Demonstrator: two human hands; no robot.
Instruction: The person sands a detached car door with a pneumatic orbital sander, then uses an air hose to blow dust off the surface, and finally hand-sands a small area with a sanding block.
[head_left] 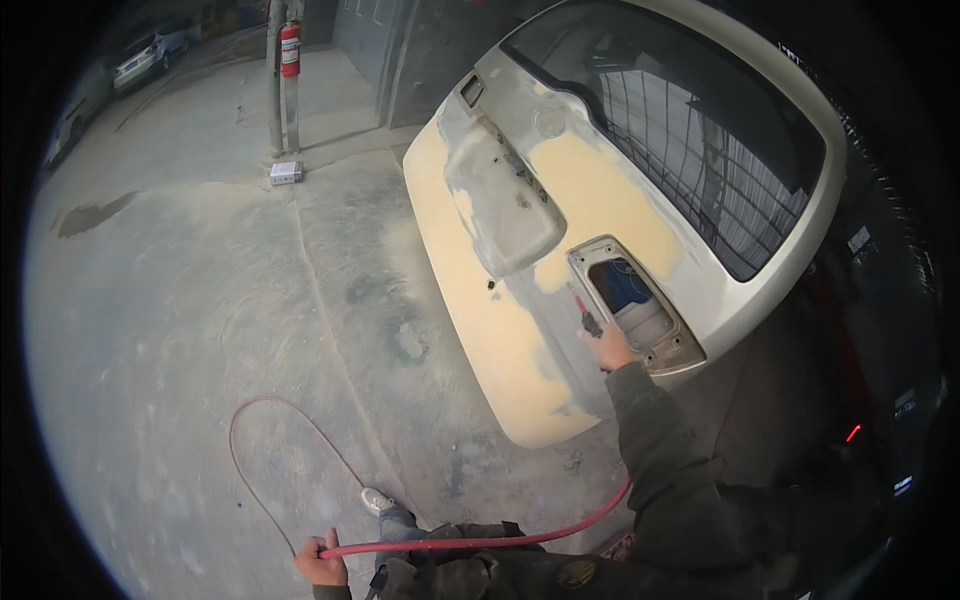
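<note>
My right hand [610, 348] is closed around a small air blow gun [589, 318] with a dark body and a red nozzle. It is held just over a car tailgate [480, 350], beside the rectangular lamp opening [640, 300]. Cream-yellow filler patches and grey sanded areas cover the tailgate's panel; its upper part carries a dark rear window [690, 130]. At the lower left, my left hand [322, 560] grips a red air hose [470, 543]. That hose runs across the front of my body toward my right side.
A thinner length of hose [236, 425] loops over the dusty concrete floor [200, 330] by my shoe [376, 501]. Farther off stand a post with a red fire extinguisher [290, 50], a small box [286, 173] and a parked car [145, 58]. Dark clutter fills the right side.
</note>
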